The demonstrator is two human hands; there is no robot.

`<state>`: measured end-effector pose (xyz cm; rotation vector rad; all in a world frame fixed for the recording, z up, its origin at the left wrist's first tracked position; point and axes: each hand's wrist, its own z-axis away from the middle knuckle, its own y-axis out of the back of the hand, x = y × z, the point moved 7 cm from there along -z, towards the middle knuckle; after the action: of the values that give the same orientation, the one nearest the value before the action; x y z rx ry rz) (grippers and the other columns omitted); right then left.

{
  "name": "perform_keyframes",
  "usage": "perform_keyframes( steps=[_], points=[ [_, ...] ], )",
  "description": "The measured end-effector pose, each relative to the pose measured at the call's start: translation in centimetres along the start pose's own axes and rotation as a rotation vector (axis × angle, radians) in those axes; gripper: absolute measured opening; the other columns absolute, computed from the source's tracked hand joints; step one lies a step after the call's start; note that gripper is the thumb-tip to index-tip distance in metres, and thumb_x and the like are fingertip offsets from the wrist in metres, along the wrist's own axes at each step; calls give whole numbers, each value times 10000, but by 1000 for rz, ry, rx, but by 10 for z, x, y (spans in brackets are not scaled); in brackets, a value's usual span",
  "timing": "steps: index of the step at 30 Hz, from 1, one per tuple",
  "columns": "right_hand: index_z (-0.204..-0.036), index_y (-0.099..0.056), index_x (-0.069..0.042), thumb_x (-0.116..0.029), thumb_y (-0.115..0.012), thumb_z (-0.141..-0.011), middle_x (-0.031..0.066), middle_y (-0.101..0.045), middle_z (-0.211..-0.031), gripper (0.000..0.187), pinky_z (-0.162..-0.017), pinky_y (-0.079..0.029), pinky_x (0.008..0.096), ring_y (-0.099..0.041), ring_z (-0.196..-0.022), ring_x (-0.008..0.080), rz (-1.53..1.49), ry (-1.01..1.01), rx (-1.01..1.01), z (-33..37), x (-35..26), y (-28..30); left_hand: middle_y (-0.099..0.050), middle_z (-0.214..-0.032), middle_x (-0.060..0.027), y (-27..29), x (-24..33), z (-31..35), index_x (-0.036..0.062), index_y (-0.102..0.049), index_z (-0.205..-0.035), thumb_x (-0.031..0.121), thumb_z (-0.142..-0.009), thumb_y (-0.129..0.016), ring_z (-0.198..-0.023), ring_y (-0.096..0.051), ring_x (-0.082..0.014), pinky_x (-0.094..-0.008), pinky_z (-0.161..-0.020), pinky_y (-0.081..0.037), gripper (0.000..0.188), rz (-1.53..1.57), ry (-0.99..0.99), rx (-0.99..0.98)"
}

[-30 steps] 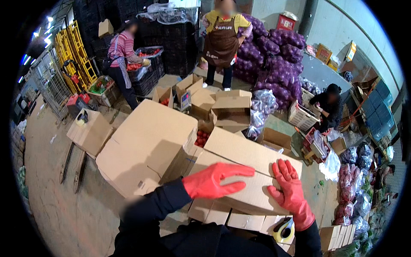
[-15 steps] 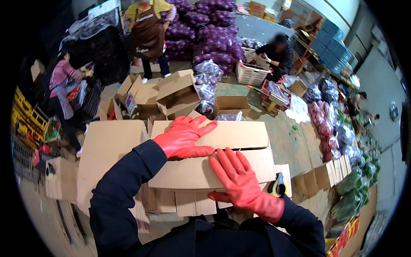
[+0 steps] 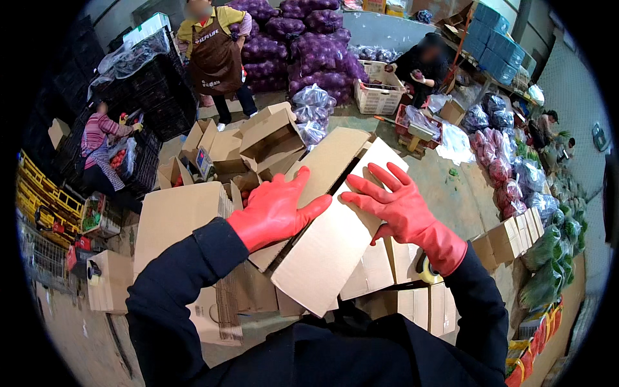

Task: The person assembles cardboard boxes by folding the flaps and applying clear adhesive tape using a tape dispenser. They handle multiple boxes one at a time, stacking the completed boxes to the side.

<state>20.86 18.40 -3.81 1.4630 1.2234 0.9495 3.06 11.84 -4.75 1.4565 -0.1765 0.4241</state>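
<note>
A brown cardboard box (image 3: 320, 266) stands askew before me, its two top flaps folded inward with a narrow dark gap between them. My left hand (image 3: 274, 209), in a red rubber glove, rests on the left flap with its fingers spread. On the right flap lies my right hand (image 3: 403, 209), gloved the same way, fingers stretched out and apart. Neither hand grips anything. Under the box are more cardboard boxes (image 3: 371, 271). Partly hidden by my right wrist, a yellow-rimmed roll of tape (image 3: 428, 271) sits on them.
Flattened cardboard (image 3: 177, 216) is stacked at left. Open cartons (image 3: 274, 138) stand beyond, with a small scale (image 3: 204, 162) among them. Purple net sacks (image 3: 322, 55) are piled at the back. Bagged greens (image 3: 548, 248) line the right. Several people work around the room, one in a brown apron (image 3: 218, 58).
The box has turned counterclockwise, so its gap now runs diagonally. My right hand has moved up and to the right; my left hand has shifted slightly left and down.
</note>
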Motion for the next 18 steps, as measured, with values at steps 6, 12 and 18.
perform_keyframes(
  steps=[6, 12, 18],
  points=[
    [-1353, -452, -341, -348, -798, -468, 4, -394, -1451, 949, -1079, -303, 479, -396, -1299, 334, 24, 120, 54, 3, 19, 1, -490, -1101, -308, -12, 13, 15, 7, -321, -1413, 616, -884, -437, -968, -520, -451, -479, -855, -420, 815, 3, 53, 83],
    [-1446, -291, -323, -309, -832, -509, 84, -284, -1508, 1082, -1110, -235, 497, -303, -1335, 424, -132, 165, -118, 8, 12, -35, -403, -1244, -395, -35, 10, 30, 46, -314, -1424, 528, -881, -500, -986, -504, -538, -539, -830, -437, 749, -18, 97, 273],
    [-1451, -308, -206, -191, -687, -619, 114, -289, -1495, 914, -1131, -186, 494, -243, -1376, 391, -124, 74, -6, 17, 0, -39, -309, -1301, -442, -49, 20, 37, 54, -270, -1445, 553, -880, -474, -1075, -454, -527, -554, -900, -372, 781, -169, 154, 215]
  ],
)
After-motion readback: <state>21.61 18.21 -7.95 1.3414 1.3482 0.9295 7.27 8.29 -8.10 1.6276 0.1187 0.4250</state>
